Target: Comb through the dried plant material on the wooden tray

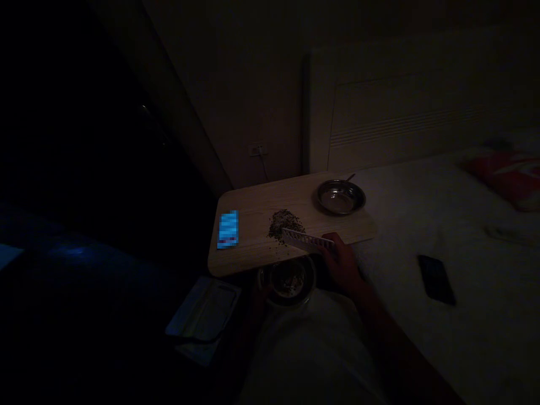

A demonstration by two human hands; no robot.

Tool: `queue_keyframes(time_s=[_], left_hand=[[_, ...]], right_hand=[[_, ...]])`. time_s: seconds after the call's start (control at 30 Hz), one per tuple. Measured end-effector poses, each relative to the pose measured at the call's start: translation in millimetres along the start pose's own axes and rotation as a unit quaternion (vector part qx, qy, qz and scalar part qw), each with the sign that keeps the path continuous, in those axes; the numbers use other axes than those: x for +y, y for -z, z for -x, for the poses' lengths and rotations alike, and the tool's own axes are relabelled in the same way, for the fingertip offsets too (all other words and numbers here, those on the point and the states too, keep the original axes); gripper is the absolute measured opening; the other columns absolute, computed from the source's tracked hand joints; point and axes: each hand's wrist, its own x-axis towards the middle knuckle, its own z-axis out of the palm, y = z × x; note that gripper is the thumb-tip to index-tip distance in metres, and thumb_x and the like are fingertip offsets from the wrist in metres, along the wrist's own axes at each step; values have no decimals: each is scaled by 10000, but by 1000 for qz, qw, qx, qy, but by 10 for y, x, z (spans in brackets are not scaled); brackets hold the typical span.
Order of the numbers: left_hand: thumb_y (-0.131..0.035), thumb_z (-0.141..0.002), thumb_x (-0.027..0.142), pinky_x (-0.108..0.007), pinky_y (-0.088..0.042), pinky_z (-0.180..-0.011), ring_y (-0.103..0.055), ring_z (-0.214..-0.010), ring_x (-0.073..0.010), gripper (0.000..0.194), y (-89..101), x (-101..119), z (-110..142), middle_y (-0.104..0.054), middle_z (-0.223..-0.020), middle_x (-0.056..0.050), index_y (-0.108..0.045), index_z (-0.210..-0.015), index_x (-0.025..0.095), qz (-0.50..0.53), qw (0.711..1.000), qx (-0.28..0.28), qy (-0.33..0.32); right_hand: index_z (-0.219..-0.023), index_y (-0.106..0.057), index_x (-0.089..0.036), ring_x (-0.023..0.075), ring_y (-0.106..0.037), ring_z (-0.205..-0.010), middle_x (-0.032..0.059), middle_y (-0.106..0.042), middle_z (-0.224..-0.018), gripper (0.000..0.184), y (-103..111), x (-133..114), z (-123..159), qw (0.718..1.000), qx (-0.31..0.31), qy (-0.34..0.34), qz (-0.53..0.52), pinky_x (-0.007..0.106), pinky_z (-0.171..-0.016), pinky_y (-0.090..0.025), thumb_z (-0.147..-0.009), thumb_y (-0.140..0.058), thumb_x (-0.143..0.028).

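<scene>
My right hand (340, 260) is closed round one end of a pale, flat strip with a row of slots (306, 240), perhaps a comb. Its far end touches a pile of small dark grains or seeds (284, 222) on a light wooden table (248, 205). Below the table's front edge is a round metal bowl (310, 289) with some of the same dark bits inside. My left hand (264, 293) is at the bowl's left rim, dim and mostly lost in shadow, with fingers that seem to grip the rim.
A shiny metal dish (340, 198) with a spoon handle stands at the table's back right. A lit phone (228, 229) lies at the left. Right of the table, a dark phone (436, 279) rests on the bed (396, 236). A pale box-like thing (205, 318) sits lower left.
</scene>
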Motion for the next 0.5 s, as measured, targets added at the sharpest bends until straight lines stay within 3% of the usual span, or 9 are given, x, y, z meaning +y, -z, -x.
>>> queue_keyframes(time_s=[0.17,0.4,0.5], left_hand=[[-804,-607,367,-480,-359,-1138,-415,-1404,-380,738,34,-25,-17,-589,-1426,-96,-604,-1305,235,-2,1000,-16,-13],[-828,-540,357,-497,-355,-1139,-431,-1387,-397,742,24,-71,-48,-632,-1369,-97,-643,-1247,230,2,1000,10,-9],[-815,-585,361,-498,-358,-1135,-451,-1376,-384,757,5,-37,-10,-633,-1370,-92,-610,-1304,243,16,1000,-9,-3]], right_hand=[[-982,-547,-235,170,-622,-675,-5,-654,-782,86,3,-4,10,1000,-6,-4,-3,260,-618,-448,-946,-535,-313],[-971,-552,-233,164,-607,-665,-9,-645,-767,97,-23,-4,51,1000,-5,-14,-19,256,-615,-445,-939,-544,-324],[-972,-556,-228,160,-594,-651,-13,-634,-748,111,-75,24,65,999,-8,-29,-40,252,-596,-437,-934,-551,-333]])
